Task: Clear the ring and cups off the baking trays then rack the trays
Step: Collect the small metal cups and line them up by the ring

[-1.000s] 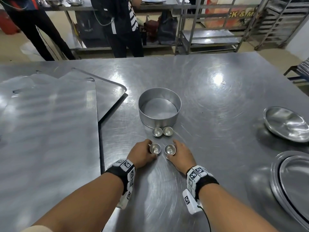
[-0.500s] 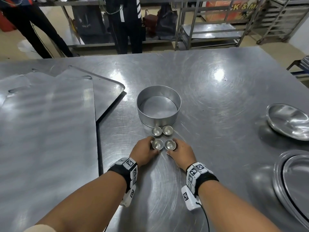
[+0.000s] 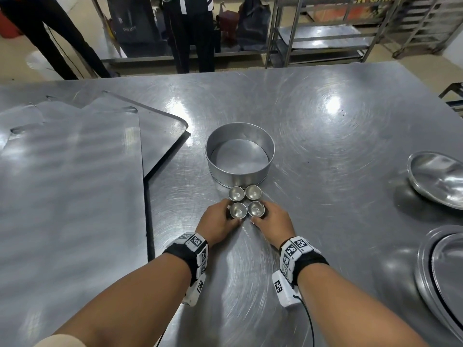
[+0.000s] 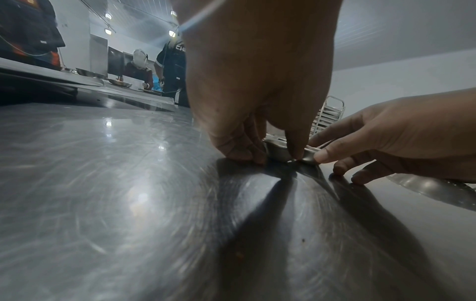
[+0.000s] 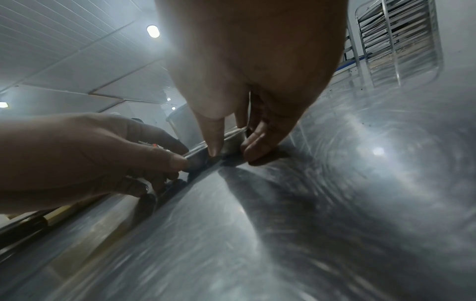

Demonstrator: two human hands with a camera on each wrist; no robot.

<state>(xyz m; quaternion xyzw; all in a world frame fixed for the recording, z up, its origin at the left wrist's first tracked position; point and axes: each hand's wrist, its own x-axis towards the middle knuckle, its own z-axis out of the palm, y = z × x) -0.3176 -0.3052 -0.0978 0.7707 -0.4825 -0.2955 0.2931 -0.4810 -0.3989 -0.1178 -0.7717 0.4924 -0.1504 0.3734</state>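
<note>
As both hands are sliding their cups up the steel table toward the cake ring [image 3: 240,156], the left hand [image 3: 217,222] is pinching the near-left cup [image 3: 238,210] and the right hand [image 3: 271,221] the near-right cup [image 3: 256,209], closing on the two cups [image 3: 236,192] touching the ring, all clear of the baking trays [image 3: 75,196] left of it

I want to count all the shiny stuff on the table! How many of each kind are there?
Small cups: 4
Ring: 1
Flat baking trays, overlapping at the left: 2
Shallow bowl: 1
Round plate at the right edge: 1
Total: 9
</note>
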